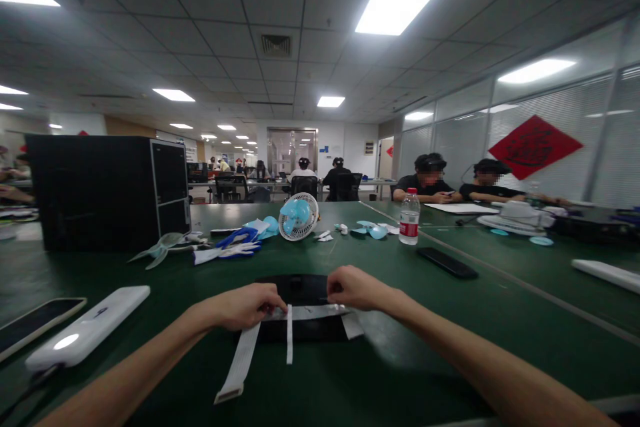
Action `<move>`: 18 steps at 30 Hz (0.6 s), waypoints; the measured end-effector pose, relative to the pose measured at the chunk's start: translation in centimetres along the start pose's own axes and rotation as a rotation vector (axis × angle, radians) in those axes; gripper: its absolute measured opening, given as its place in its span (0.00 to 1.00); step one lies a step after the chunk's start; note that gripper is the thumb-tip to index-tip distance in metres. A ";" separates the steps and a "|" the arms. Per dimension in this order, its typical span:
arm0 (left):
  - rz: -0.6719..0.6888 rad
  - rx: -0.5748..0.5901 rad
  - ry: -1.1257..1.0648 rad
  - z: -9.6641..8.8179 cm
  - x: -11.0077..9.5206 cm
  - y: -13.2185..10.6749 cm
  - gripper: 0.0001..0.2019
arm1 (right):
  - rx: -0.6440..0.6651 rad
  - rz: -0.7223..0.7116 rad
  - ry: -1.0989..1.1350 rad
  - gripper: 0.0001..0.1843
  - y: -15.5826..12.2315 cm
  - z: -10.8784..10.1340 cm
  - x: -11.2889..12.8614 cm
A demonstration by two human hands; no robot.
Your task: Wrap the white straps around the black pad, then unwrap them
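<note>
A white ribbed strap [243, 360] lies on the green table, with a flat buckle-like end toward me. Its upper part passes under the fingers of my left hand [253, 303], which are closed on it. From there a whitish band [317, 311] runs right across a dark flat piece [315, 329]. A narrow white strip [289, 337] hangs down beside my left fingertips. Curled at the band's right end is my right hand [353, 287], its fingers pinched; what they hold is hidden. Behind both hands lies a black rounded object [295, 287].
A black computer case [95, 193] stands at left, near blue-white gloves [233, 247] and a small fan [299, 217]. A water bottle [409, 219] and a black phone [447, 262] are at right. A white power bank [93, 327] lies left. People sit beyond.
</note>
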State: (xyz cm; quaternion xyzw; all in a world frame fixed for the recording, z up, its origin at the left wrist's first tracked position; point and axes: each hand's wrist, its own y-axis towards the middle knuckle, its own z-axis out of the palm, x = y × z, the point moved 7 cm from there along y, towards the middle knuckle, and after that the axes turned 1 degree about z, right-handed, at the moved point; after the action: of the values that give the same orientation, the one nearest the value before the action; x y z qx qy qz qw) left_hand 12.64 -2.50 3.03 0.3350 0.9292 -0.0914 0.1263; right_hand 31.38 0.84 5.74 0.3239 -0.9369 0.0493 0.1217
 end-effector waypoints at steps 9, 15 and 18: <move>0.014 -0.026 0.005 0.1 0.3 0.3 0.20 | -0.065 -0.545 -0.081 0.20 -1.7 3.8 7.3; 0.021 -0.037 0.020 0.5 0.7 0.7 0.19 | -0.098 -0.562 -0.181 0.22 -1.6 4.7 7.5; 0.030 -0.047 0.017 0.3 0.5 0.7 0.18 | -0.109 -0.599 -0.246 0.21 -2.5 4.8 8.2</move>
State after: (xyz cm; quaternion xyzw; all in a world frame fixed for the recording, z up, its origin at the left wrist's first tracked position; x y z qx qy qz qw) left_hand 12.76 -1.79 2.49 0.3464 0.9271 -0.0648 0.1277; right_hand 25.71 -6.85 3.28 0.5818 -0.8089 -0.0783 0.0339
